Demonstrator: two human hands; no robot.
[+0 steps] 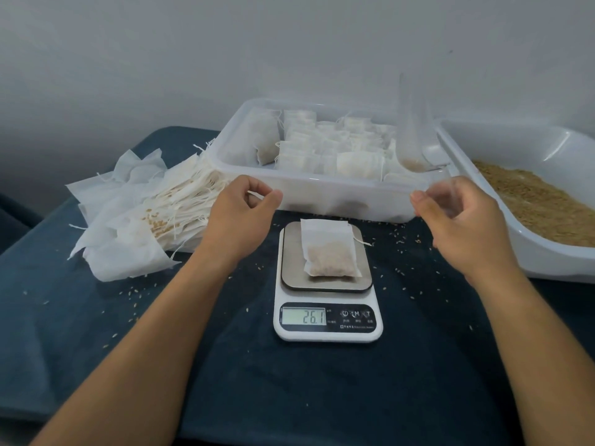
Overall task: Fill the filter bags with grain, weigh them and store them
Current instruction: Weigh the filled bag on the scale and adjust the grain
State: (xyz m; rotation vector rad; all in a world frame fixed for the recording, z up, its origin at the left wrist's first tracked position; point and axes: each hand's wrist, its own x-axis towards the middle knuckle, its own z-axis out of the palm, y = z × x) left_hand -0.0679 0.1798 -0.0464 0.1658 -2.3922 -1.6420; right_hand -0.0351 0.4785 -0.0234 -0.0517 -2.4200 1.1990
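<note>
Right now the filled bag [330,251] lies lengthwise on the scale [326,284], midway between and nearer than the left hand [244,207] and right hand [460,214], both loosely curled and empty.

White filter bag [328,249] of tan grain on a white, silver-topped scale [326,284]; dark blue, perhaps teal, tablecloth [225,365].

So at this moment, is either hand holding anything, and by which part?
Nothing is held. The left hand and right hand hover loosely curled above the scale; the filled bag lies on it untouched.
</note>
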